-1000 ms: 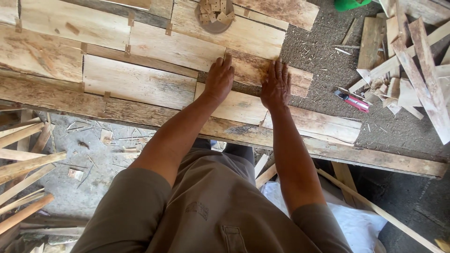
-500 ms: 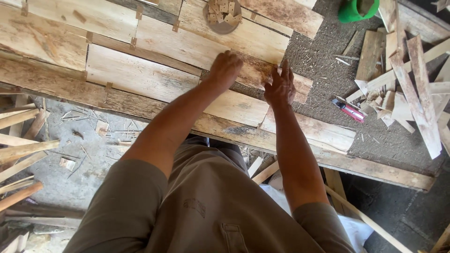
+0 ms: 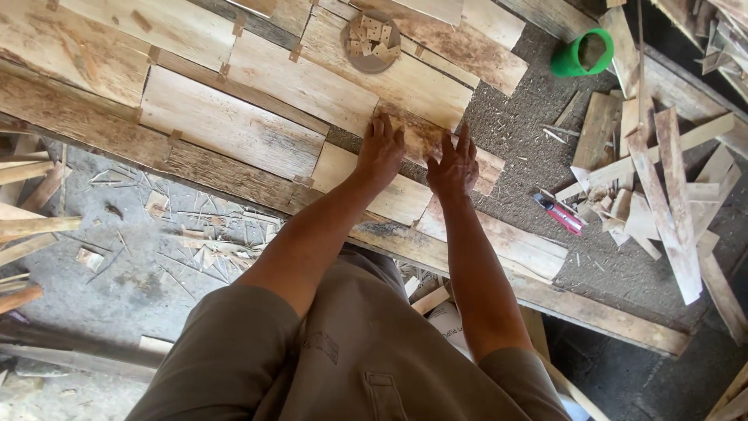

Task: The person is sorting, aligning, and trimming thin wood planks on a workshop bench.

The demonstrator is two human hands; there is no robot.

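Left hand [image 3: 380, 152] flat, fingers spread, pressing wood slat [image 3: 436, 140] | right hand [image 3: 454, 165] flat beside it, gripping nothing | slat lies on workbench [image 3: 499, 125] among boards | keep your palms even, edges flush.

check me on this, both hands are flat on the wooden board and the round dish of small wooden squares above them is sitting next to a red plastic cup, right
Not quite: the plastic cup is green, not red, and it stands well off to the right of the round dish of small wooden squares. The rest holds: in the head view the left hand and right hand both lie flat on the wooden board.
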